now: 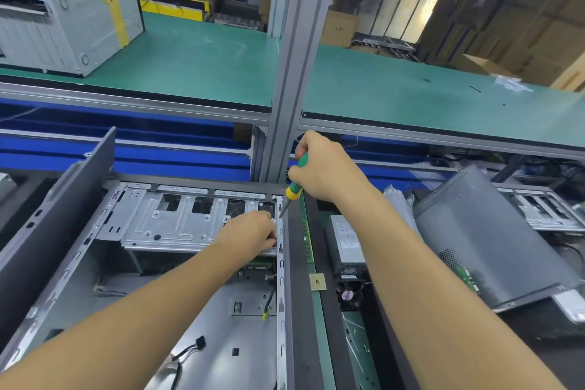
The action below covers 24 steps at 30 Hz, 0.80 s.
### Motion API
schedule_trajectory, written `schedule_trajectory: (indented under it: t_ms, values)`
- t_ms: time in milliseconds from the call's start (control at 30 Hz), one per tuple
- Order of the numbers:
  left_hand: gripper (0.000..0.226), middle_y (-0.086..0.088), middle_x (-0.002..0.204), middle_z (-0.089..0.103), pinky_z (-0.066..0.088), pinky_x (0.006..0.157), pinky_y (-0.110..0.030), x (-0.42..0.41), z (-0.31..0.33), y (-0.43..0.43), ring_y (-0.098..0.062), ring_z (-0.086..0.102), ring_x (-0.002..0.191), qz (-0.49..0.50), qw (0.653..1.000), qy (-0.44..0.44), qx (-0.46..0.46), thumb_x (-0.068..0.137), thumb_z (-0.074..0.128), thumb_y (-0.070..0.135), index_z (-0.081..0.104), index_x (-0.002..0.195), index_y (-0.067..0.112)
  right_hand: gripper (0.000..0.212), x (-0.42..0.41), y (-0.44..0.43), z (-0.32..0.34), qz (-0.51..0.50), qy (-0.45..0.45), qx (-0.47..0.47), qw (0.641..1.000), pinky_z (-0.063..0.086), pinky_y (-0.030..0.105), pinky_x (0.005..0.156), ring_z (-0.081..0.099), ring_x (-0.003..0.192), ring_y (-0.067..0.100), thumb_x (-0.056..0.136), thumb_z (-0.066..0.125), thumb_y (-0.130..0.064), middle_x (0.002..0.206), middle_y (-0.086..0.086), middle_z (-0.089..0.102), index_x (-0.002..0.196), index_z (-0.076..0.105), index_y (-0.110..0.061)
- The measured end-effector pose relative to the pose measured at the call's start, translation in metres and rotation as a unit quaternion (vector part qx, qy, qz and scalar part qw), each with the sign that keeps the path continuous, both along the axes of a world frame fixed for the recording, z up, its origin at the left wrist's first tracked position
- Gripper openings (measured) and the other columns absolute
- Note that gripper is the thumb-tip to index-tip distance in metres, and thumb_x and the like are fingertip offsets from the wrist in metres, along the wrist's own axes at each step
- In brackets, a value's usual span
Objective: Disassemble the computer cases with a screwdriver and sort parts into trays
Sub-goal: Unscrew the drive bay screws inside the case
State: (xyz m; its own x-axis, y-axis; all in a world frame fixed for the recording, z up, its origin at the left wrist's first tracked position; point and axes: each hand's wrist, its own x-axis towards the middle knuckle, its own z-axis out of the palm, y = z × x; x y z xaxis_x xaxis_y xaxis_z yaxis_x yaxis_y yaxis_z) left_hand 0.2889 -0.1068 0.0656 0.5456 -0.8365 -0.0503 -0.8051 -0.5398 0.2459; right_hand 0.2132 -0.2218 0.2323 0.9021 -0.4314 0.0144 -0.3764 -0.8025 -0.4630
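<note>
Apparently mostly the drive cage (171, 228) is left inside the case (234, 367); the left hand (253, 231) grips it, the right hand (323, 168) grips the screwdriver (297, 180).

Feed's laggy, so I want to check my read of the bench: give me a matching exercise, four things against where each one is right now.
Things:
1 screwdriver
2 left hand
3 power supply
4 taped computer case

Places:
A on the green upper shelf
B on the drive cage in the open case
C in the right hand, tip at the open case's right rail
D lying right of the open case

Pairs: 1-C, 2-B, 3-D, 4-A.
</note>
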Motion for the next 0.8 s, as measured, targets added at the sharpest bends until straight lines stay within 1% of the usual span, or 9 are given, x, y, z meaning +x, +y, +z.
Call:
schedule_trajectory:
  t_ms: [167, 233, 300, 400, 467, 533, 600, 700, 800]
  values:
    - [0.015, 0.0, 0.1, 0.054, 0.041, 0.063, -0.026, -0.003, 0.002, -0.004, -0.018, 0.058, 0.077, -0.007, 1.0, 0.003, 0.014, 0.093, 0.056, 0.022, 0.068, 0.092, 0.013, 0.025, -0.002, -0.003, -0.004, -0.01, -0.004, 0.01, 1.0, 0.056, 0.041, 0.068, 0.053, 0.068, 0.017, 0.086, 0.068, -0.017, 0.089, 0.0, 0.055, 0.105, 0.052, -0.016]
    - [0.013, 0.001, 0.094, 0.051, 0.041, 0.062, -0.025, -0.004, 0.003, -0.004, -0.018, 0.056, 0.074, -0.005, 1.0, 0.012, 0.01, 0.091, 0.057, 0.02, 0.066, 0.087, 0.013, 0.025, -0.003, -0.003, -0.005, -0.013, -0.006, 0.013, 1.0, 0.055, 0.039, 0.065, 0.052, 0.067, 0.016, 0.087, 0.068, -0.016, 0.087, -0.001, 0.054, 0.106, 0.051, -0.016]
    - [0.011, 0.004, 0.083, 0.049, 0.04, 0.056, -0.021, -0.004, 0.003, -0.004, -0.016, 0.056, 0.066, 0.006, 0.999, 0.031, 0.006, 0.088, 0.058, 0.017, 0.065, 0.08, 0.013, 0.026, -0.004, -0.003, -0.006, -0.014, -0.008, 0.015, 1.0, 0.053, 0.037, 0.063, 0.052, 0.065, 0.016, 0.087, 0.068, -0.016, 0.086, -0.002, 0.053, 0.106, 0.051, -0.016]
    - [0.012, 0.007, 0.069, 0.046, 0.034, 0.047, -0.018, -0.003, 0.003, -0.003, -0.014, 0.05, 0.058, 0.022, 0.998, 0.06, -0.006, 0.083, 0.059, 0.013, 0.063, 0.072, 0.013, 0.026, -0.005, -0.004, -0.006, -0.016, -0.008, 0.018, 1.0, 0.055, 0.04, 0.067, 0.054, 0.069, 0.018, 0.087, 0.067, -0.017, 0.088, -0.001, 0.053, 0.107, 0.051, -0.016]
    - [0.012, 0.007, 0.074, 0.047, 0.036, 0.051, -0.018, -0.001, 0.003, -0.001, -0.013, 0.051, 0.062, 0.005, 0.998, 0.063, -0.017, 0.085, 0.06, 0.014, 0.063, 0.073, 0.014, 0.026, -0.006, -0.004, -0.006, -0.018, -0.005, 0.018, 1.0, 0.056, 0.041, 0.069, 0.054, 0.071, 0.019, 0.088, 0.067, -0.017, 0.089, -0.001, 0.053, 0.108, 0.051, -0.016]
    - [0.01, 0.006, 0.085, 0.049, 0.038, 0.063, -0.018, 0.004, 0.003, 0.002, -0.012, 0.052, 0.073, -0.019, 0.997, 0.068, -0.034, 0.089, 0.062, 0.019, 0.069, 0.084, 0.014, 0.026, -0.006, -0.005, -0.006, -0.019, -0.003, 0.018, 1.0, 0.056, 0.041, 0.069, 0.054, 0.071, 0.019, 0.088, 0.067, -0.017, 0.089, -0.002, 0.053, 0.108, 0.051, -0.016]
    - [0.012, 0.008, 0.088, 0.051, 0.04, 0.07, -0.019, 0.009, 0.004, 0.007, -0.01, 0.052, 0.08, -0.039, 0.995, 0.075, -0.049, 0.089, 0.065, 0.022, 0.074, 0.093, 0.015, 0.026, -0.006, -0.005, -0.006, -0.02, -0.002, 0.019, 1.0, 0.056, 0.041, 0.069, 0.054, 0.071, 0.019, 0.088, 0.066, -0.017, 0.089, -0.002, 0.052, 0.108, 0.051, -0.016]
    - [0.015, 0.006, 0.098, 0.06, 0.048, 0.082, -0.024, 0.01, 0.009, 0.009, -0.011, 0.059, 0.09, -0.055, 0.994, 0.078, -0.046, 0.09, 0.067, 0.022, 0.079, 0.099, 0.019, 0.026, -0.005, -0.005, -0.007, -0.02, -0.002, 0.021, 1.0, 0.055, 0.04, 0.067, 0.053, 0.069, 0.018, 0.088, 0.067, -0.016, 0.088, -0.002, 0.052, 0.108, 0.051, -0.016]
    - [0.017, 0.002, 0.105, 0.065, 0.05, 0.089, -0.029, 0.008, 0.013, 0.005, -0.015, 0.063, 0.095, -0.045, 0.995, 0.084, -0.033, 0.092, 0.069, 0.022, 0.079, 0.105, 0.016, 0.025, -0.004, -0.004, -0.009, -0.017, -0.009, 0.026, 0.999, 0.055, 0.039, 0.067, 0.052, 0.068, 0.016, 0.089, 0.068, -0.017, 0.086, -0.004, 0.05, 0.107, 0.05, -0.017]
